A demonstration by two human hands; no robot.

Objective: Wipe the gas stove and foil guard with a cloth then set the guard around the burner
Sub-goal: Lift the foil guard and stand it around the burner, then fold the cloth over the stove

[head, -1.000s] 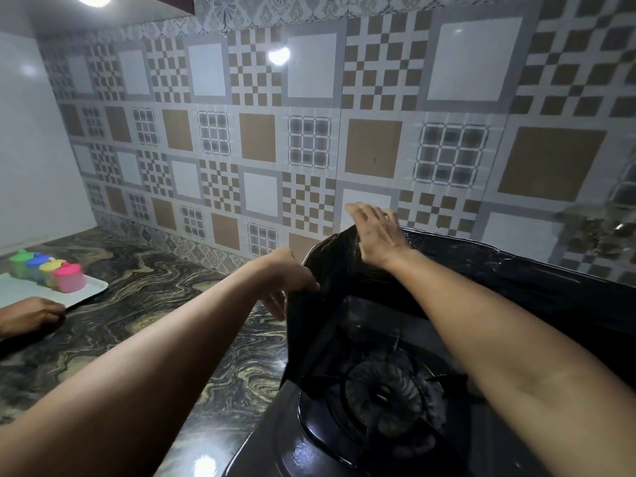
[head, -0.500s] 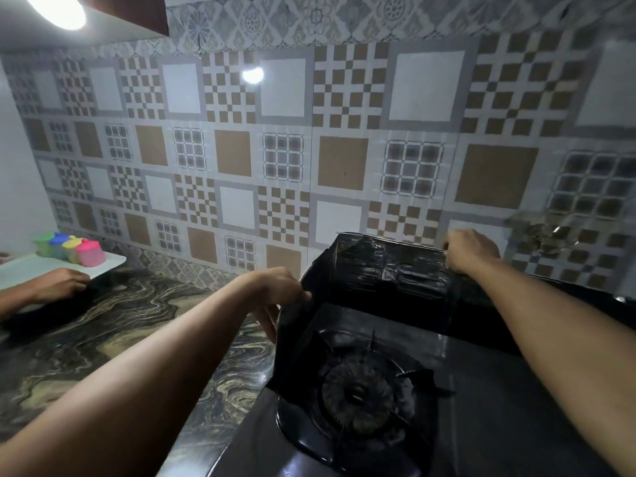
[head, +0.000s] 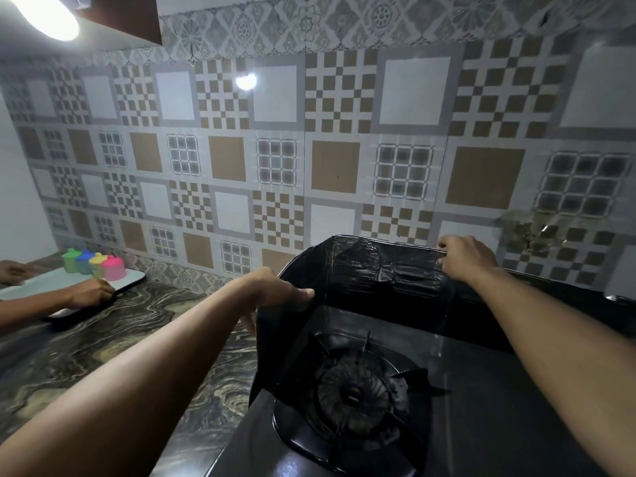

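A dark, crinkled foil guard (head: pixel 364 266) stands upright along the left and back sides of the black gas stove (head: pixel 481 407). It wraps behind the round burner (head: pixel 351 394) and its pan support. My left hand (head: pixel 275 290) pinches the top edge of the guard's left panel. My right hand (head: pixel 464 258) grips the top edge of the back panel, further right. No cloth is visible.
A marbled dark countertop (head: pixel 103 346) stretches left of the stove. Another person's hand (head: pixel 89 292) rests by a white tray (head: pixel 134 278) holding several coloured small containers (head: pixel 93 263). The patterned tiled wall (head: pixel 309 149) rises directly behind the guard.
My right hand slid right along the guard's top edge, from near the left corner to the back panel. The guard opened out and now stands straighter around the burner.
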